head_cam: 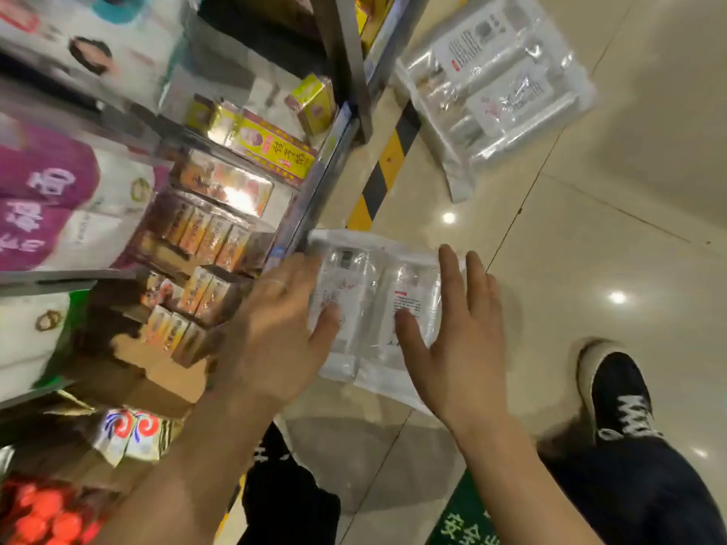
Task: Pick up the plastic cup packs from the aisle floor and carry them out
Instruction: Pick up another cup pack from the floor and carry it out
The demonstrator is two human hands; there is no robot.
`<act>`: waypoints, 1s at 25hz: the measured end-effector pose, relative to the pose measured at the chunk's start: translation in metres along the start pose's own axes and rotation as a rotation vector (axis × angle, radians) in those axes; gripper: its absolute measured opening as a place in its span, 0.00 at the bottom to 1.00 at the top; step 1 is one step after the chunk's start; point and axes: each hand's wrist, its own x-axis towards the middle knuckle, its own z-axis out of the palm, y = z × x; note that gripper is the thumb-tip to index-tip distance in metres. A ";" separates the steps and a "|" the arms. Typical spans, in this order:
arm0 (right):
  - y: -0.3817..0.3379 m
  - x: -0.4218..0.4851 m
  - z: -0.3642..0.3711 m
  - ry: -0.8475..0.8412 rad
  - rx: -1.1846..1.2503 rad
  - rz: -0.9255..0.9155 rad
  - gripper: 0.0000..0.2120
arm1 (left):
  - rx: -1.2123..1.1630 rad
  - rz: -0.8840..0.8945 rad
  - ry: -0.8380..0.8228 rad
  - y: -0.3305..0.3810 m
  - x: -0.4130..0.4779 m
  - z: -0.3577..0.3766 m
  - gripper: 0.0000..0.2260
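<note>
Hands, head view: left hand (271, 332) and right hand (464, 348) both spread, fingers straight, palms turned inward. They flank the near cup pack (366, 293), one at each long side. Each thumb lies across the pack's upper face. Neither hand is curled round anything.

Item 1, near cup pack: clear film bag holding two white-labelled sleeves of cups side by side. It sits beside the foot of the shelf (314, 198), between the two hands. Whether it rests on the aisle floor (590, 230) or is already raised cannot be told.

Item 2, far cup pack (499, 80): larger bundle of the same kind. It lies on the floor further up the aisle, against the shelf's base, well apart from both hands.

Handling, judged: light for its bulk. The film is slack and glossy, so likely slippery. Stacked cups give some stiffness along each sleeve, but thin plastic would crush under a hard squeeze. The two sleeves may fold at the seam between them. Best hold: palms pressing the two long sides, or fingers under the far edge with thumbs on top. A pinch on loose film alone risks tearing.

Surroundings: boxed goods (212, 230) on the shelf, yellow-and-black striped tape (383, 171) along its base, a dark shoe (617, 391) at lower right.
</note>
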 end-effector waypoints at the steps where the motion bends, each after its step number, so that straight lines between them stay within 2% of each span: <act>1: 0.017 0.005 0.023 -0.012 0.003 0.029 0.35 | -0.021 -0.033 -0.015 -0.008 0.006 0.027 0.26; 5: 0.075 0.017 0.090 -0.042 -0.035 0.060 0.35 | -0.097 -0.097 -0.081 -0.041 0.039 0.108 0.26; 7: 0.100 0.018 0.117 -0.055 -0.046 0.059 0.35 | -0.059 -0.096 -0.043 -0.059 0.051 0.141 0.26; 9: 0.120 0.020 0.140 -0.046 -0.052 0.074 0.34 | -0.001 -0.135 -0.011 -0.073 0.054 0.169 0.29; 12: 0.141 0.021 0.162 -0.027 -0.040 0.128 0.34 | 0.015 -0.264 -0.035 -0.084 0.043 0.199 0.33; 16: 0.155 0.019 0.183 -0.057 0.075 0.147 0.35 | -0.069 -0.240 0.014 -0.098 0.032 0.223 0.32; 18: 0.158 0.018 0.187 -0.045 0.120 0.107 0.36 | -0.098 -0.243 0.056 -0.097 0.031 0.228 0.32; 21: 0.160 0.018 0.174 0.005 0.181 0.135 0.36 | -0.111 -0.144 0.076 -0.082 0.025 0.225 0.31; 23: 0.162 0.018 0.151 0.064 0.190 0.146 0.37 | -0.139 -0.082 0.084 -0.062 0.023 0.215 0.31; 25: 0.162 0.017 0.118 0.106 0.200 0.138 0.38 | -0.158 -0.102 0.098 -0.037 0.027 0.197 0.31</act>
